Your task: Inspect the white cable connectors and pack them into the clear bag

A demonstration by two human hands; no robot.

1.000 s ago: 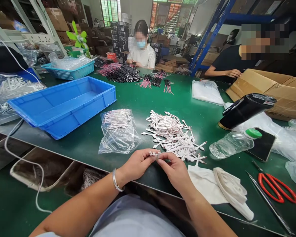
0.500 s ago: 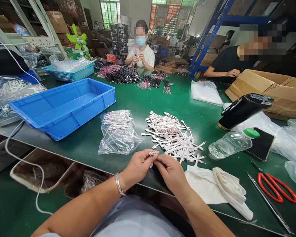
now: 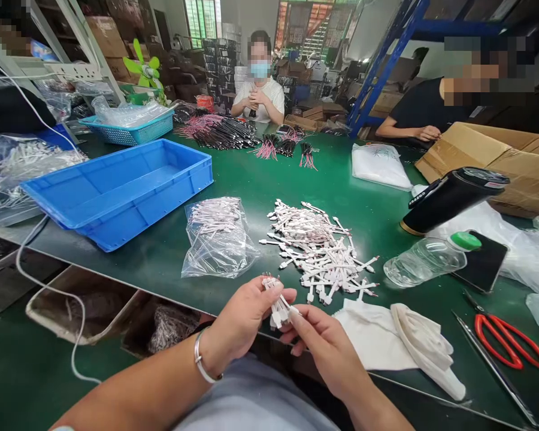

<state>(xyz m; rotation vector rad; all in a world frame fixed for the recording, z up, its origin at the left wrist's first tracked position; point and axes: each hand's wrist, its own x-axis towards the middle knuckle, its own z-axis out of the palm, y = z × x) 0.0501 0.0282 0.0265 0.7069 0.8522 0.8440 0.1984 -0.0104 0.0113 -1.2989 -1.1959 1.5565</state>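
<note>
My left hand [image 3: 247, 316] is closed round a small bundle of white connector pieces [image 3: 276, 302], held upright at the near edge of the green table [image 3: 251, 179]. My right hand [image 3: 317, 338] pinches the lower end of the same bundle with its fingertips. Just beyond my hands lies a loose pile of the same white pieces [image 3: 318, 251]. To the left of the pile sits a clear plastic bag [image 3: 218, 236] with more of them inside.
A blue plastic tray [image 3: 117, 191] stands at the left. A white cloth [image 3: 399, 341], red scissors [image 3: 512, 344], a water bottle [image 3: 426, 260], a phone [image 3: 483, 263] and a black flask [image 3: 451, 197] lie to the right. Two people sit across the table near black and pink cable bundles [image 3: 233, 131] and a cardboard box [image 3: 498, 161].
My hands have drawn back toward me and dropped slightly. The white pieces, earlier held level between the fingertips, now stand upright as a bundle in my left hand.
</note>
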